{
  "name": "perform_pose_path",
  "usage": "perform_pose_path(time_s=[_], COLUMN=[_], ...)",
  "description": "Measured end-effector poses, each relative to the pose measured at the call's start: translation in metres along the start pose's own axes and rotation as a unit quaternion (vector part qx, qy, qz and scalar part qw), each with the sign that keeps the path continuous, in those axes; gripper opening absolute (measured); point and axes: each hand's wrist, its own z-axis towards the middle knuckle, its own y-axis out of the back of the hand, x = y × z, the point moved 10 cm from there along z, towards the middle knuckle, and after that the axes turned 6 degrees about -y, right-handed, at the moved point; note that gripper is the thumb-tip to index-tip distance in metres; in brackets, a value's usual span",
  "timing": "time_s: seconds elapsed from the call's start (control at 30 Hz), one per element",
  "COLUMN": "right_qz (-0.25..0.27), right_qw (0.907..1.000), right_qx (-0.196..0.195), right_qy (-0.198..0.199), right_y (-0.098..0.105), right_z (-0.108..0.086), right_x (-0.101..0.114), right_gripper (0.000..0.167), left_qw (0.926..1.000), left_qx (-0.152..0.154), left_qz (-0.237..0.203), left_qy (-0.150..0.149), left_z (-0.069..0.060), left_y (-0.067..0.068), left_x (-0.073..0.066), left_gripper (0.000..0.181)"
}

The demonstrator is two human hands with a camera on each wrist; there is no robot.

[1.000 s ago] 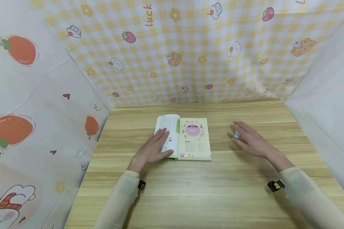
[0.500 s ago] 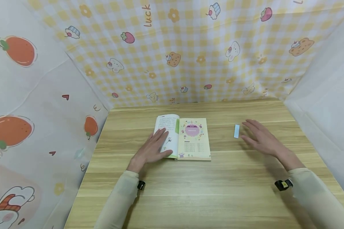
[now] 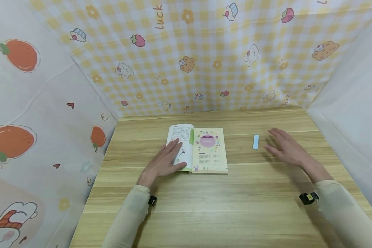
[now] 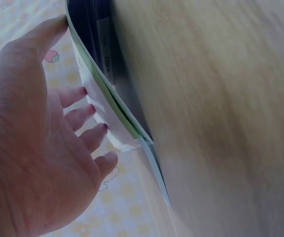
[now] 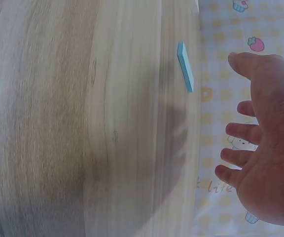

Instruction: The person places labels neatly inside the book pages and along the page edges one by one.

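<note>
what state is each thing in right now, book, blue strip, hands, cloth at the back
book: open, face up on the table
blue strip: lying flat on the table, untouched, apart from the book
left hand: resting on the book's left page
right hand: holding nothing, above the table, apart from the blue strip
patterned cloth: hanging behind the table

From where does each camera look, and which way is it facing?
Head: worn on the head, facing forward and down at the table; left hand, right hand and sleeved forearms show.
Left wrist: worn there, facing past the left hand toward the open book.
Right wrist: worn there, facing past the right hand toward the blue strip.
Head and right wrist views share the blue strip.
</note>
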Motion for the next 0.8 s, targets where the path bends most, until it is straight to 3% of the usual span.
perform_pose_path(time_s=[0.37,0.8], right_qz=[-0.007,-0.022], right_qw=[0.9993,0.9989], right_qx=[0.033,0.04], right_qy=[-0.016,-0.011], right_y=[-0.013,-0.03], right_z=[0.009,0.028], right_x=[-0.004,0.0], right_gripper=[0.089,0.082], left_qw=[1.0,0.9999], left_qx=[0.001,0.009], left_qz=[-0.003,-0.006], left_qy=[0.003,0.008], left_z=[0.0,0.0], left_y=[0.0,-0.002], left_x=[0.002,0.002], left_gripper=[0.102,0.102])
